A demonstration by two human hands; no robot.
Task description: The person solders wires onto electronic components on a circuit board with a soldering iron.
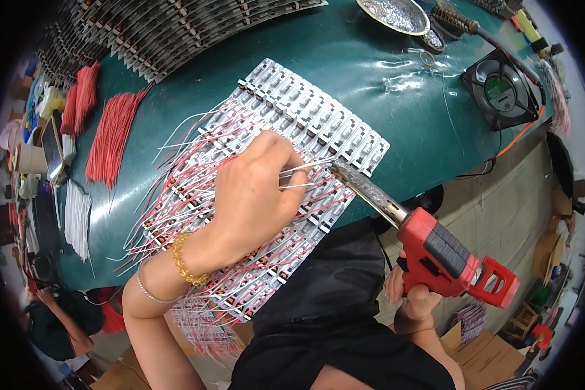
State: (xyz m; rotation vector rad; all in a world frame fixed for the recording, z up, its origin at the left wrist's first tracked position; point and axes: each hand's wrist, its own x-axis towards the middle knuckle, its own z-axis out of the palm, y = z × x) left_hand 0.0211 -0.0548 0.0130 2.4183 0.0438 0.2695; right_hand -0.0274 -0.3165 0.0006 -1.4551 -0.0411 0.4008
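Between the thumb and fingers of my left hand (257,188), several thin white wires (315,162) are pinched, their ends pointing right. Below that hand lies a slanted panel of many small grey-white plastic housings (325,114) in rows, with red and white wires (175,188) trailing off its left side. My right hand (413,299) grips a red and black soldering gun (439,253) by its handle. The gun's metal tip (338,170) meets the panel close to the ends of the pinched wires; whether it touches them I cannot tell.
Bundles of red wires (117,136) and white wires (78,221) lie left on the green table (396,123). More panels (169,32) stand at the far left. A metal bowl (396,14) and a black fan (500,88) sit far right. A person (62,322) is lower left.
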